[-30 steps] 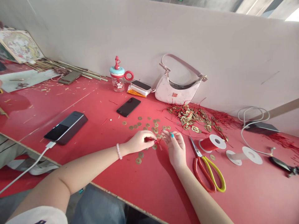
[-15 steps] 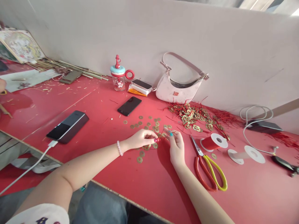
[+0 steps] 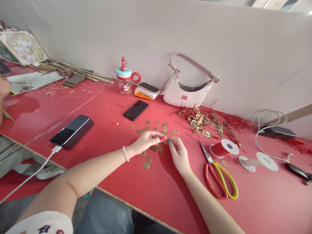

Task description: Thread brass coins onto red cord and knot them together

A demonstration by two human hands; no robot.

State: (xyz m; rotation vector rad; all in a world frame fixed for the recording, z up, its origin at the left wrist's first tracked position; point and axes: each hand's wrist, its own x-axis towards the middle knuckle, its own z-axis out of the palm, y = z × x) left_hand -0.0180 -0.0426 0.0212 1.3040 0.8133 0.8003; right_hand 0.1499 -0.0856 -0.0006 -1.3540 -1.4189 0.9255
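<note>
My left hand (image 3: 147, 142), a pink bead bracelet (image 3: 125, 153) at its wrist, pinches a short red cord (image 3: 164, 140) between thumb and index finger. Thumb and fingertip of my right hand (image 3: 180, 155) are pressed together at the cord's right side; the cord is very thin there. Under and around both hands lie several loose brass coins (image 3: 146, 166) with holes. Whether a coin hangs on the held cord is too small to tell. Behind my right hand is a heap of coins tied with red cord (image 3: 206, 123).
Red-and-yellow-handled scissors (image 3: 216, 180), a red cord spool (image 3: 220, 149) and a nearly bare spool (image 3: 258, 161) lie at right. A black phone (image 3: 136, 110), a cup (image 3: 125, 81) and a handbag (image 3: 186, 94) stand behind. Left are a charging phone (image 3: 71, 131) and another person's hand (image 3: 4, 89).
My right hand has shifted slightly left, closer to my left fingertips, and its fingers have lowered. The other person's hand at the left edge has come further into view.
</note>
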